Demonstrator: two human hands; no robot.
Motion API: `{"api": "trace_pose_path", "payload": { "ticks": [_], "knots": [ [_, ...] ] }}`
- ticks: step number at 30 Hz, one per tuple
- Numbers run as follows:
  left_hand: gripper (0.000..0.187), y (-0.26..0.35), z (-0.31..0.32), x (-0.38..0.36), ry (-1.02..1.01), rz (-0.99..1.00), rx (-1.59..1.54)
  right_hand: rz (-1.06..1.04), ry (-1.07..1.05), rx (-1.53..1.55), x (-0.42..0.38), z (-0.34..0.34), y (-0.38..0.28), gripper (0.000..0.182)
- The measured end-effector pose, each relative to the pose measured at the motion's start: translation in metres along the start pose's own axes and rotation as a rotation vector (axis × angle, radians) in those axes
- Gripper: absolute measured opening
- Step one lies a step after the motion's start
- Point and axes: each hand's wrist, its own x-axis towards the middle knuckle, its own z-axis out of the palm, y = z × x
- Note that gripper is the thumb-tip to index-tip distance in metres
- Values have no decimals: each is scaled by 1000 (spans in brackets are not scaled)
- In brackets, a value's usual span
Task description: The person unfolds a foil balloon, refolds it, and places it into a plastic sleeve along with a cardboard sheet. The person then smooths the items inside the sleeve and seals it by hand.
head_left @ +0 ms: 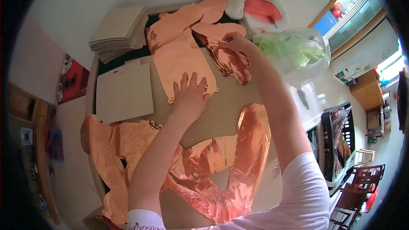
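A flat rose-gold foil balloon [177, 59] with small tabs along its lower edge lies on the table. My left hand [189, 96] rests on that lower end, palm down and fingers spread. Farther right, my right hand [236, 42] has its fingers curled at the top of a crumpled rose-gold foil balloon [233, 64]; the exact grip is partly hidden. More flat foil pieces [208, 10] overlap at the far end. Closer to me, a large shiny foil balloon [251, 145] and a duller one [104, 145] spread across the table beneath my forearms.
A stack of grey-beige cardboard sheets [117, 30] stands at the back left, with another square sheet [124, 91] in front. At the right are a clear bag with green contents [294, 51], a white bag with red inside [255, 10] and a black crate [328, 145].
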Motion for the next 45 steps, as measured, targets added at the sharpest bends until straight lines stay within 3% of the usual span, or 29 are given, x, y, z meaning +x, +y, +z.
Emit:
{"api": "trace_pose_path", "payload": {
  "ticks": [2,8,11,16,17,18,22,23,24,26,28,30,32,34,36,39,43,45],
  "knots": [
    [52,1,-6,1,-67,-4,-14,80,19,250,3,8,5,21],
    [59,18,5,28,27,80,-97,72,62,59,7,4,-3,25],
    [59,29,28,53,85,160,-85,-123,268,-189,4,1,-4,25],
    [58,37,33,60,49,150,-62,-125,897,-182,15,-75,-52,36],
    [57,36,32,60,47,151,-75,-300,1003,16,23,-94,-54,35],
    [56,35,31,61,52,151,-83,-292,1073,104,20,-104,-66,33],
    [55,37,31,62,47,138,-103,-383,1203,-29,-5,-143,-90,31],
    [55,37,28,62,33,136,-106,-390,1190,271,-14,-149,-102,31],
    [55,37,25,62,21,135,-107,-293,976,33,-52,-150,-123,23],
    [54,36,25,64,36,134,-102,-300,964,-92,-51,-142,-115,29],
    [53,39,32,61,93,153,-85,-290,927,-3,-94,-114,-144,25],
    [51,39,34,54,207,174,-39,-301,695,-138,-125,-95,-141,19],
    [48,45,12,26,254,179,-109,-507,588,-243,-160,-67,-132,12],
    [45,51,-13,-19,268,177,-197,-291,214,-285,-206,-47,-125,9],
    [44,54,-24,-92,216,176,-317,-486,294,-386,-260,-18,-144,11],
    [39,65,-18,-216,148,160,-385,-488,250,-503,-329,27,-139,10],
    [34,81,-23,-302,93,29,-399,-471,104,-539,-414,85,-151,14],
    [36,72,-13,-317,92,3,-332,-407,48,-399,-444,119,-148,18]
  ]
}}
